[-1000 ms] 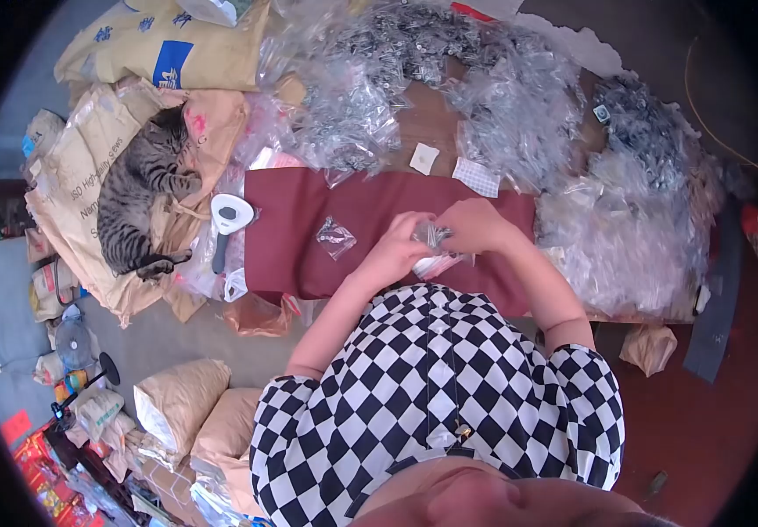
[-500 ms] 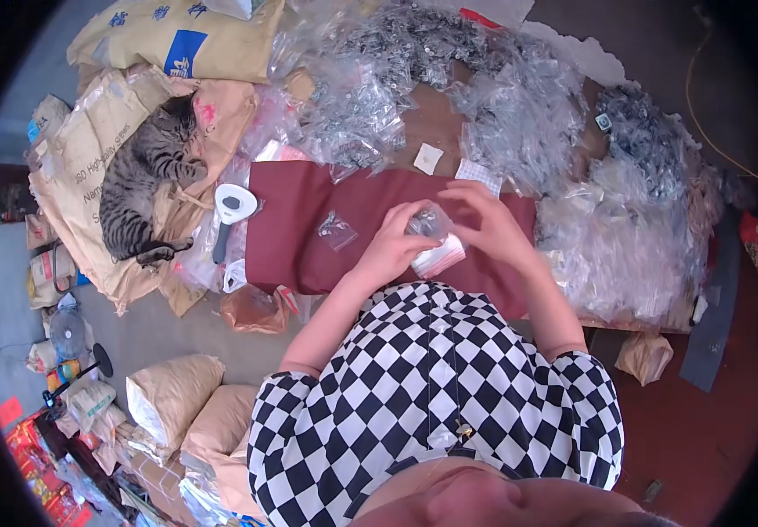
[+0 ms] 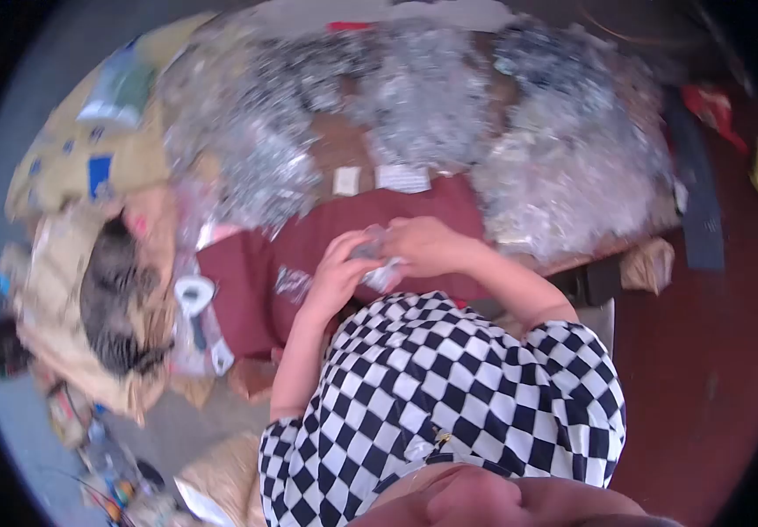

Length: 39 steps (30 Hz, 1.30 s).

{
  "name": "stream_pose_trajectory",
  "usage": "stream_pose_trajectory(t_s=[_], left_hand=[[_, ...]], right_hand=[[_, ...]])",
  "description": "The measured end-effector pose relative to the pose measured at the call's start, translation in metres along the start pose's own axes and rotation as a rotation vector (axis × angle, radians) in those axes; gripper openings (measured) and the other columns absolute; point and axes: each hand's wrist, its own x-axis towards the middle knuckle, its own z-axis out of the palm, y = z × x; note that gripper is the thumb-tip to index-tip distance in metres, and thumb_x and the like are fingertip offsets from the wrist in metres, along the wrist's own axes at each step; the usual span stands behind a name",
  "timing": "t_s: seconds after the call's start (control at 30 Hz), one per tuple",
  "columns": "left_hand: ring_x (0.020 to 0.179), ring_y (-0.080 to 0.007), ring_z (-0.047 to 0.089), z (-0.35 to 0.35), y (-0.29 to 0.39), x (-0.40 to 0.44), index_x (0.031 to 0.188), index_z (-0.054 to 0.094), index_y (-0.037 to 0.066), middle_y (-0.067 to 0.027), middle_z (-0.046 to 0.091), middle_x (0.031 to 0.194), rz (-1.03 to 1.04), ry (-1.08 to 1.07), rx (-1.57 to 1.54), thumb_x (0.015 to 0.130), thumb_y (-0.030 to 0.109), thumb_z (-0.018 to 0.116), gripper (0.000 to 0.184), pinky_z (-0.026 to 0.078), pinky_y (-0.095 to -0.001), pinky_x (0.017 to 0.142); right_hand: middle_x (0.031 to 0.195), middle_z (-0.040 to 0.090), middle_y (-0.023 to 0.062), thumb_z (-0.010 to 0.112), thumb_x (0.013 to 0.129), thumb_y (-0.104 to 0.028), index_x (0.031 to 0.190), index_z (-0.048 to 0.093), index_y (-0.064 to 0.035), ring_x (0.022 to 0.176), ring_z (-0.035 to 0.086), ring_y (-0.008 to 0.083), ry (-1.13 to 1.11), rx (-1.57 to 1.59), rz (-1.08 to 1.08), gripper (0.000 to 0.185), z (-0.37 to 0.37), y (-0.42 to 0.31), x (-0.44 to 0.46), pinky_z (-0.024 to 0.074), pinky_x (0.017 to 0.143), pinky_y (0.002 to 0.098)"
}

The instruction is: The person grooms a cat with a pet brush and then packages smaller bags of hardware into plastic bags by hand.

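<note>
Over the dark red cloth [image 3: 247, 281], both hands meet at a small clear bag [image 3: 366, 250] with grey content blurred by motion. My left hand [image 3: 335, 274] is closed on the bag's left side. From the other side my right hand [image 3: 424, 246] reaches over, its fingers pressed together at the bag's edge. Just below the fingers a pale packet [image 3: 380, 277] partly shows. Another small clear bag [image 3: 293, 283] lies on the cloth, left of my left hand.
Heaps of clear bags [image 3: 563, 184] and small grey parts cover the table's far and right sides. A tabby cat [image 3: 111, 294] lies on a brown paper sack [image 3: 54, 290] at left. A white-headed tool [image 3: 193, 295] rests by the cloth. Brown sacks [image 3: 225, 474] stand lower left.
The view has turned and shifted, so the table appears tilted. My right hand, spread beside the bag half a second ago, has closed in on it. My left hand keeps its hold.
</note>
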Motion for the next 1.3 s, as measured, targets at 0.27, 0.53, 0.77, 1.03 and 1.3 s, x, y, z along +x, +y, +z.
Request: stream_pose_trajectory(t_s=[0.27, 0.53, 0.77, 1.03, 1.3], left_hand=[[0.119, -0.0340, 0.054, 0.020, -0.018, 0.020, 0.105, 0.071, 0.009, -0.0122, 0.062, 0.116, 0.001, 0.067, 0.244, 0.080, 0.003, 0.064, 0.026, 0.044, -0.0445, 0.100], [0.113, -0.0346, 0.052, 0.078, -0.067, -0.034, 0.131, 0.055, 0.008, -0.0139, 0.055, 0.119, -0.339, -0.401, 0.281, 0.078, 0.013, 0.073, 0.056, 0.044, -0.0421, 0.097], [0.110, -0.0287, 0.053, 0.103, -0.091, -0.062, 0.132, 0.054, 0.010, -0.0110, 0.056, 0.111, -0.211, -0.449, 0.476, 0.082, 0.013, 0.062, 0.051, 0.044, -0.0439, 0.095], [0.085, -0.0308, 0.067, 0.077, -0.084, -0.060, 0.111, 0.066, 0.013, -0.0105, 0.068, 0.089, -0.349, -0.487, 0.298, 0.086, 0.015, 0.057, 0.027, 0.053, -0.0425, 0.071], [0.077, -0.0325, 0.066, 0.064, -0.075, -0.046, 0.076, 0.067, 0.009, -0.0105, 0.066, 0.080, -0.465, -0.391, 0.298, 0.084, 0.042, 0.064, 0.034, 0.053, -0.0427, 0.066]], right_hand=[[0.093, 0.071, 0.0091, 0.062, 0.085, -0.025, 0.092, 0.073, -0.0154, 0.088, 0.066, 0.0300, -0.067, 0.097, 0.293, 0.016, 0.023, 0.051, -0.038, 0.0531, 0.072, 0.0418], [0.088, 0.072, 0.0034, 0.060, 0.092, -0.015, 0.098, 0.073, -0.0043, 0.084, 0.064, 0.0113, 1.090, 0.294, 0.880, 0.018, -0.112, 0.182, -0.195, 0.0496, 0.075, 0.0289], [0.086, 0.069, -0.0037, 0.061, 0.093, -0.034, 0.101, 0.073, -0.0135, 0.063, 0.050, 0.0063, 1.423, 0.276, 1.182, 0.025, -0.133, 0.354, -0.319, 0.0405, 0.056, 0.0234], [0.096, 0.067, 0.0109, 0.077, 0.075, -0.022, 0.107, 0.067, -0.0069, 0.085, 0.062, 0.0246, 1.272, -0.627, 1.542, 0.037, -0.071, 0.431, -0.323, 0.0493, 0.076, 0.0398], [0.117, 0.061, 0.0192, 0.065, 0.073, -0.003, 0.122, 0.060, -0.0053, 0.110, 0.054, 0.0372, 0.661, -0.222, 0.413, 0.049, -0.013, 0.255, -0.017, 0.0427, 0.095, 0.0458]])
